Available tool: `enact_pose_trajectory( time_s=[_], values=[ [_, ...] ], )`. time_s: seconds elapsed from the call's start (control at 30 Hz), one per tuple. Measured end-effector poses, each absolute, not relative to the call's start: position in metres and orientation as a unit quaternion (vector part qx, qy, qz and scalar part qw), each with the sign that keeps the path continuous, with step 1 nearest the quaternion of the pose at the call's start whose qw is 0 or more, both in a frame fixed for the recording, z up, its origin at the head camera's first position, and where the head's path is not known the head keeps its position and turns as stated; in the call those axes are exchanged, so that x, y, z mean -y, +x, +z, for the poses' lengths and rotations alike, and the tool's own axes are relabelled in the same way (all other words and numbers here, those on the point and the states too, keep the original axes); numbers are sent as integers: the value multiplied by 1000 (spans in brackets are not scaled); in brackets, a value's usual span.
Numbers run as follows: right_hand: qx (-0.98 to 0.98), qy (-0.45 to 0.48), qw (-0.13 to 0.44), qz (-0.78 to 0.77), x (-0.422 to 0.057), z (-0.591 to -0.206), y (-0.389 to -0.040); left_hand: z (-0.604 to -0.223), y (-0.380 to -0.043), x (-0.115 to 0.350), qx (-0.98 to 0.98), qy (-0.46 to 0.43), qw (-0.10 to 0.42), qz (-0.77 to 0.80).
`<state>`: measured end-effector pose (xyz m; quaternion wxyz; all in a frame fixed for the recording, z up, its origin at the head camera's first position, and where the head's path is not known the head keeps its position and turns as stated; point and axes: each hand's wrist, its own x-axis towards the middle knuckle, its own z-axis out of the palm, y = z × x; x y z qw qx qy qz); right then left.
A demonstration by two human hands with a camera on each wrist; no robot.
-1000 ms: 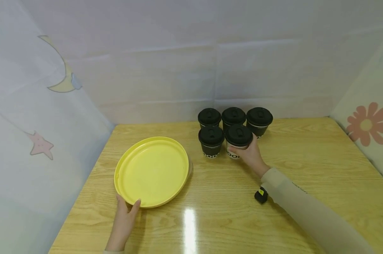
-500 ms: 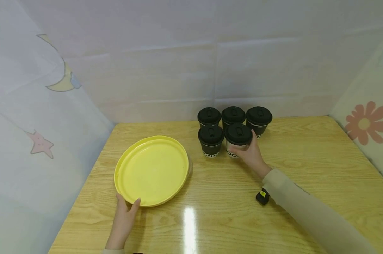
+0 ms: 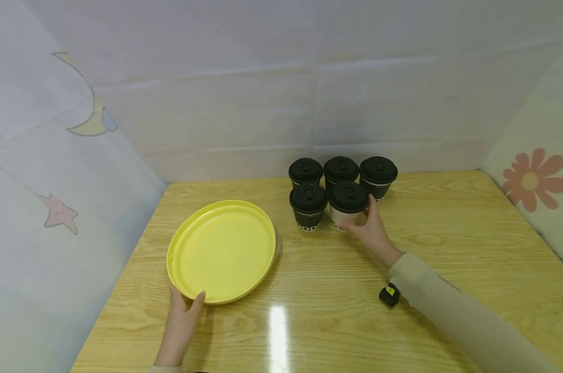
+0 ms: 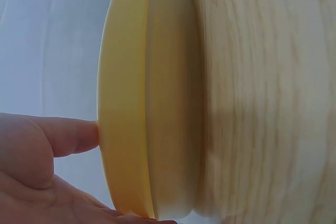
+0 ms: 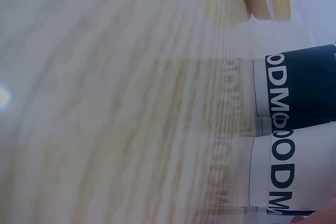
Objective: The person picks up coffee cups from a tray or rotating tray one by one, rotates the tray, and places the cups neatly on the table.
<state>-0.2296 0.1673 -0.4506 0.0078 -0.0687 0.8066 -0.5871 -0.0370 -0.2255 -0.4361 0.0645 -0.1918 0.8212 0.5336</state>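
Note:
A round, shallow yellow tray point(image 3: 222, 251) lies on the left of the wooden table; the left wrist view shows a paler layer beneath its rim. My left hand point(image 3: 181, 321) touches the near rim, thumb and fingers spread and fairly straight. On the right, a white paper coffee cup point(image 3: 338, 217) with a black lid stands upright in the front row. Around its right side lies my right hand point(image 3: 372, 233), thumb in front and fingers behind, with its hold looking loose. A black coffee cup point(image 3: 307, 219) stands just left of it. The right wrist view shows only a fingertip.
Behind the front row, several more black-lidded cups point(image 3: 341, 170) stand near the back wall point(image 3: 234, 119). A small black object with a yellow mark point(image 3: 389, 295) shows beneath the right sleeve point(image 3: 426, 282). Patterned side walls flank the wooden table point(image 3: 318, 311).
My right hand has drawn slightly right and back relative to the white cup, its thumb sliding off the cup's front. The cup stays put. My left hand keeps its place on the tray.

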Motion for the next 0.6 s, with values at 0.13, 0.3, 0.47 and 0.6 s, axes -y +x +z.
enact_pose_trajectory(
  time_s=[0.13, 0.3, 0.47, 0.6],
  values=[
    [-805, -66, 13, -590, -168, -450, -227, -436, -38, 226, -824, -191, 64, 530],
    [-808, -51, 19, -587, -169, -446, -224, -436, -39, 226, -825, -196, 65, 527],
    [-821, -54, 17, -568, -173, -445, -220, -434, -36, 226, -827, -195, 63, 523],
    [-827, -61, 14, -558, -174, -443, -217, -429, -35, 228, -842, -188, 52, 503]
  ],
)
